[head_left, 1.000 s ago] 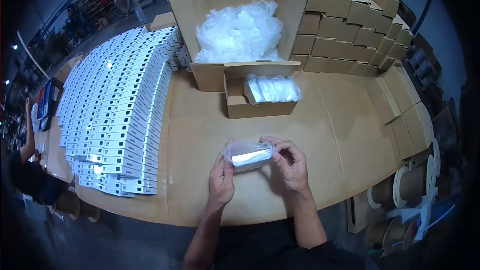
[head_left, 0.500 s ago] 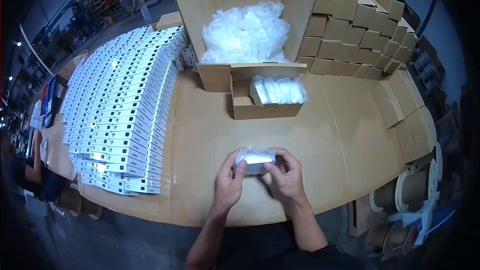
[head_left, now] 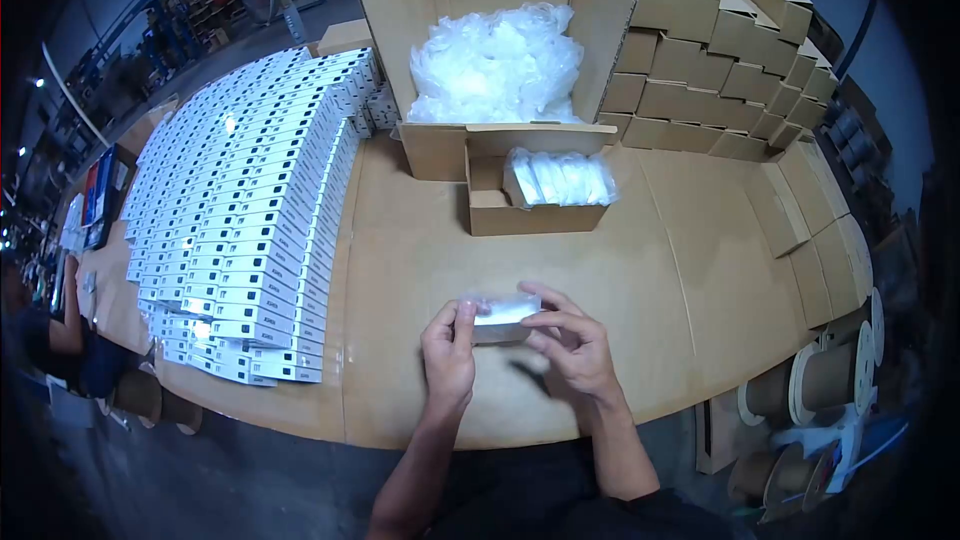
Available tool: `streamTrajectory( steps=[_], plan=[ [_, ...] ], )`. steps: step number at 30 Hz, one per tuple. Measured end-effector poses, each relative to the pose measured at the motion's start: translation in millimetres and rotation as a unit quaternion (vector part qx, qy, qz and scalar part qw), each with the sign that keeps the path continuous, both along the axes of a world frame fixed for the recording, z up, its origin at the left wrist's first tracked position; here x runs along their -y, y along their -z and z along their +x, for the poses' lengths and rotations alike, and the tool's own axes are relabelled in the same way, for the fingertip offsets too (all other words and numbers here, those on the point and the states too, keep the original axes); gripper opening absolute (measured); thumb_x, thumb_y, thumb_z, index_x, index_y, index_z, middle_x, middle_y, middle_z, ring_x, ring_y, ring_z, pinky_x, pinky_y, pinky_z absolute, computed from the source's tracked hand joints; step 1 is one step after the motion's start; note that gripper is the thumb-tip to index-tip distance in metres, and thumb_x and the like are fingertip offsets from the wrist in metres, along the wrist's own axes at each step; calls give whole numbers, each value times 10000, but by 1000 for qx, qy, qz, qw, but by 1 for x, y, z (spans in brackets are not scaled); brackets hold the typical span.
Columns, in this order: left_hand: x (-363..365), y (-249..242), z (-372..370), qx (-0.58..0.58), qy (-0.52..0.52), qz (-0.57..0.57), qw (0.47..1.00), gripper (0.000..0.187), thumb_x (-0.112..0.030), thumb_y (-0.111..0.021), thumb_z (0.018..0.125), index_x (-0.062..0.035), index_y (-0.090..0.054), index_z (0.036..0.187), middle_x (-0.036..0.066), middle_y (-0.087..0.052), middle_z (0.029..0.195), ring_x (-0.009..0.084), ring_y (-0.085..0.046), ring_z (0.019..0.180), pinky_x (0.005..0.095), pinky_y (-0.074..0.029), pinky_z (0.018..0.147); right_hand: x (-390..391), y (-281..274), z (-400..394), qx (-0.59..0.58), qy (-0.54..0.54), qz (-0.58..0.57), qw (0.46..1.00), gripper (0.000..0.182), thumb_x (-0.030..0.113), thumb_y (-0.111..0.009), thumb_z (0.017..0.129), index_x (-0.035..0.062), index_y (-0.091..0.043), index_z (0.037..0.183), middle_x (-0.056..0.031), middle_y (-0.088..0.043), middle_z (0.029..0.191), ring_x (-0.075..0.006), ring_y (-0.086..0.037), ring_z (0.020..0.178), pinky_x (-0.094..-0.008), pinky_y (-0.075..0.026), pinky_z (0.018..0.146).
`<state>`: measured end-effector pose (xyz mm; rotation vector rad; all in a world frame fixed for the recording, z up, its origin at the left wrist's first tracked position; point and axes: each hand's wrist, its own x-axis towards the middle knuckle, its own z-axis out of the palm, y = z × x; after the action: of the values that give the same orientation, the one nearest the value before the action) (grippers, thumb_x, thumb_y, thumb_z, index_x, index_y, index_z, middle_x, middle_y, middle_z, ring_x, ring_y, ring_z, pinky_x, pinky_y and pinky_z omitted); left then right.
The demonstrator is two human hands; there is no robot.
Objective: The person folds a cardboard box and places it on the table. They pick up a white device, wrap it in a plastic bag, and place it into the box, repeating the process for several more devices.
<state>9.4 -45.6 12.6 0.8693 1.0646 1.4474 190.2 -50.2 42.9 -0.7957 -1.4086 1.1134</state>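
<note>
Above the near part of the table, a small white box in clear plastic wrap [head_left: 503, 323] is held between my two hands. My left hand [head_left: 449, 352] grips its left end, with the thumb over the upper face. At the right end, my right hand [head_left: 577, 348] pinches the wrapped box with thumb and fingers; one finger extends behind it. Farther forward stands an open cardboard carton [head_left: 535, 221]. A row of wrapped white packets [head_left: 562, 180] fills its right side, while its left side shows bare cardboard.
A large open box [head_left: 385, 15] holds a heap of clear plastic bags [head_left: 495, 65]. Stacked white boxes [head_left: 235, 210] cover the table's left side. Brown cartons [head_left: 690, 70] are piled at back right. Cable spools [head_left: 830, 370] sit off the right edge. Another person [head_left: 60, 335] is at far left.
The wrapped box has tilted and shifted slightly left. My right hand's fingers have loosened and spread along its right end, while my left thumb has moved up onto its top.
</note>
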Motion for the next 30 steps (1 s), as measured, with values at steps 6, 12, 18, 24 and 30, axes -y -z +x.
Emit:
streamTrajectory(
  steps=[6,12,18,24,30],
  plan=[
    [-3,-2,2,-18,-10,14,1000,317,-241,-534,1108,1,-579,1308,69,-649,1054,125,-667,960,282,-582,827,-1,-15,-8,119,21,-83,989,324,16,-815,833,24,-774,1154,-174,-753,1177,-283,-714,1110,-384,-539,1010],
    [-2,-12,-8,-30,16,19,999,464,-137,-462,1114,-29,-418,1563,72,-661,1198,127,-630,995,304,-496,965,-6,-12,0,200,12,-69,977,350,54,-837,819,40,-772,1162,-199,-729,1248,-321,-665,1238,-411,-499,1077],
    [9,-35,-28,-94,168,64,979,533,-96,-616,1047,-63,-452,1553,110,-651,1296,146,-640,1068,344,-522,958,-8,-22,7,216,15,17,976,310,77,-832,823,40,-774,1125,-125,-732,1267,-355,-584,1341,-438,-489,1085],
    [-5,-19,-43,-220,218,123,943,277,-59,-754,938,4,-684,1199,129,-660,1277,202,-664,1105,343,-546,910,-11,-33,16,358,19,106,927,359,113,-840,804,50,-767,1150,-73,-753,1178,-351,-634,1173,-466,-518,975],
    [-13,-38,-45,-246,232,120,933,249,-36,-740,927,25,-689,1163,161,-595,1369,244,-601,1248,346,-503,995,-20,-57,21,392,-66,107,911,257,97,-798,846,48,-725,1088,-120,-704,992,-331,-675,880,-424,-551,774]
  ],
)
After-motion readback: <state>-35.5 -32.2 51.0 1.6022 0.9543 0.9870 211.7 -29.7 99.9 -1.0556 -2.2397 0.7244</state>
